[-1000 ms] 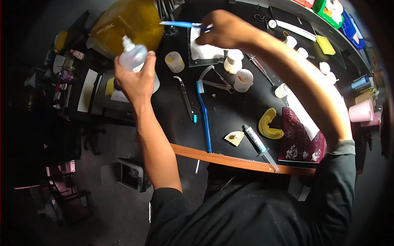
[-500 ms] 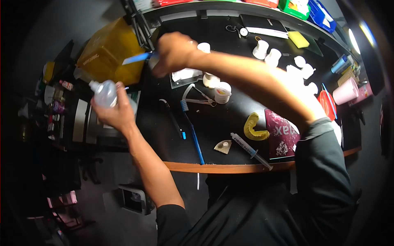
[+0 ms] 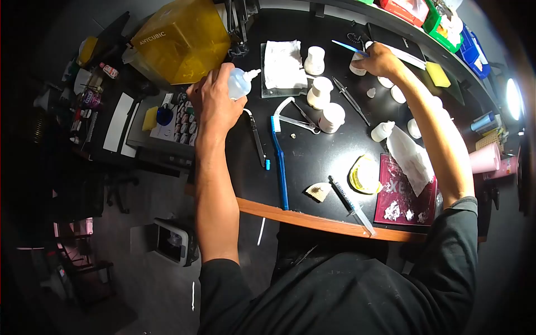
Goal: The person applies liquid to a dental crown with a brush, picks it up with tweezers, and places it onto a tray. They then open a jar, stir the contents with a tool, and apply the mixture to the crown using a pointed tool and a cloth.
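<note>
My left hand (image 3: 215,97) is wrapped round a clear squeeze bottle (image 3: 239,84), its nozzle pointing right. At the back right, my right hand (image 3: 382,60) is closed on a thin blue-handled tool (image 3: 350,48) and touches a white jar (image 3: 357,65) beneath it. White jars (image 3: 315,61) stand between the hands, beside a white tissue (image 3: 283,64) on a glass plate. Metal tweezers (image 3: 352,100) lie right of the jars. A blue toothbrush (image 3: 280,162) and a black-handled tool (image 3: 257,139) lie nearer the table's front edge.
A syringe (image 3: 353,205), a yellow dental model (image 3: 364,174) and a maroon pad (image 3: 405,195) lie near the wooden edge. An amber box (image 3: 181,42) stands back left. Coloured bins (image 3: 441,25) and a pink cup (image 3: 484,158) are at the right.
My right hand has moved right, from beside the amber box to the back right jars, with the blue-handled tool. My left hand has moved right and up with the bottle, and the view has shifted.
</note>
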{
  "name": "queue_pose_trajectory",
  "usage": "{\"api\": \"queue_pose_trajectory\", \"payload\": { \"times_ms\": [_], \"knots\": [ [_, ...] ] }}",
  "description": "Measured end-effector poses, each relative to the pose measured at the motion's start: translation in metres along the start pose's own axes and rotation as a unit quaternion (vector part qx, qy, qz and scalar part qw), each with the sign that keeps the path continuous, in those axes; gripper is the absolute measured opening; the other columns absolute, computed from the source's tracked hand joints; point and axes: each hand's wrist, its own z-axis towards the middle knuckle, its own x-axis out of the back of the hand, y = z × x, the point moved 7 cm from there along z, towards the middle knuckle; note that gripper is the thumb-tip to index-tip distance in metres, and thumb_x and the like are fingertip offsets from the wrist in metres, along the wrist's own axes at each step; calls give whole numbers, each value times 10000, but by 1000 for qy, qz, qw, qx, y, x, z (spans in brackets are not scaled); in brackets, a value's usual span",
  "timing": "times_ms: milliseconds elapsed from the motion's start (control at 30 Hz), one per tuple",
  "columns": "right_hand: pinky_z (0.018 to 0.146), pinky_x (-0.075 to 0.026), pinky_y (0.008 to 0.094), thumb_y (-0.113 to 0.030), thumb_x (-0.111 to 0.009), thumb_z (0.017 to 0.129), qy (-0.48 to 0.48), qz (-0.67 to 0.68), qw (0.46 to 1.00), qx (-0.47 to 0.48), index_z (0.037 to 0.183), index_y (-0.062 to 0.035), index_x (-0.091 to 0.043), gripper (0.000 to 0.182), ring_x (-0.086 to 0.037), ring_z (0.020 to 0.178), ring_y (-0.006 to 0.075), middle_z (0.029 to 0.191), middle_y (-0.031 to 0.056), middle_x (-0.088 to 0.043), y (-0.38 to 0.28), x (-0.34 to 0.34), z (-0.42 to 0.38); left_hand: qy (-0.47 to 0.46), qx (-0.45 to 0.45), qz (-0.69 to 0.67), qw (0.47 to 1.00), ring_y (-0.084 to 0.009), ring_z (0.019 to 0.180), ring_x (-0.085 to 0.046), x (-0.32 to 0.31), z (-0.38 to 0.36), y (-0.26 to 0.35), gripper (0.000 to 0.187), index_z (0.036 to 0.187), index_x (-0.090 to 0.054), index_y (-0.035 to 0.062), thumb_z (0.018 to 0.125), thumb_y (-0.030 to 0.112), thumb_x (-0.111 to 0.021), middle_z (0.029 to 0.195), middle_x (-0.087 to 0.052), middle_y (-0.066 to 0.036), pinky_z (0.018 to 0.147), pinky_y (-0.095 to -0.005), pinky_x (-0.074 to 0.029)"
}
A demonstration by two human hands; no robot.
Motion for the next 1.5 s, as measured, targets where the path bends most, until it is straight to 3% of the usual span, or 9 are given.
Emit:
{"api": "queue_pose_trajectory", "payload": {
  "times_ms": [233,300,367,533,567,700,767,1100,1500],
  "knots": [
    [979,-542,407,-444,-861,793,7,15,999,35,1175,46,-714,638,-714,1125,338,1160,233,-740,7,-6,-3,-14,-1,21,1000,-280,1091,-661,-11,0,2,589,1190,-685,202,658,66,-900,1065,-704,-47,1067,-506,-322],
    [926,-547,411,-488,-820,838,95,70,989,87,1199,-11,-712,608,-726,1049,320,1104,235,-742,-23,26,-43,-28,8,32,999,-290,1117,-651,-14,1,2,644,1221,-698,207,636,48,-915,1135,-714,-41,1077,-496,-318],
    [862,-545,413,-418,-659,983,150,75,974,152,1101,-34,-704,404,-719,963,272,1008,177,-740,-26,29,-35,-10,0,48,999,-266,1097,-651,-16,2,5,581,1182,-730,231,653,64,-904,1072,-716,-28,1088,-532,-294],
    [675,-534,384,-171,-670,957,57,93,963,247,1012,-23,-728,168,-676,696,245,765,139,-698,-102,25,-106,15,6,62,998,-255,1122,-623,-18,3,3,512,1152,-764,261,691,77,-890,1066,-727,-3,1121,-581,-253],
    [717,-558,387,-156,-696,936,97,84,954,271,1026,-27,-747,165,-715,739,262,809,160,-728,-110,18,-112,21,4,64,998,-255,1129,-617,-18,3,3,502,1147,-768,263,697,75,-887,1066,-728,-1,1124,-588,-247],
    [832,-599,399,-136,-684,925,30,79,965,247,1052,-38,-780,187,-774,884,310,960,211,-773,-131,-8,-113,26,-3,64,998,-256,1151,-598,-17,1,5,472,1133,-780,273,719,66,-876,1069,-732,4,1123,-601,-243],
    [847,-607,403,-144,-683,934,63,97,958,262,1091,-30,-782,218,-777,916,322,966,213,-777,-134,-15,-112,14,-1,81,997,-243,1157,-601,-18,2,4,544,1177,-767,281,693,68,-895,1111,-729,22,1120,-573,-246],
    [784,-626,390,-171,-687,964,67,135,956,252,1105,-30,-790,225,-787,841,270,943,190,-787,-130,-23,-110,13,-9,99,995,-240,1131,-605,-18,1,3,439,1160,-784,273,757,124,-874,1086,-739,23,1096,-540,-252],
    [771,-626,391,-170,-690,948,89,142,947,273,1067,-34,-801,212,-786,830,285,931,180,-789,-132,-25,-112,8,-8,98,995,-230,1137,-605,-17,1,4,420,1147,-789,272,760,137,-883,1081,-740,29,1105,-538,-247]
  ]
}}
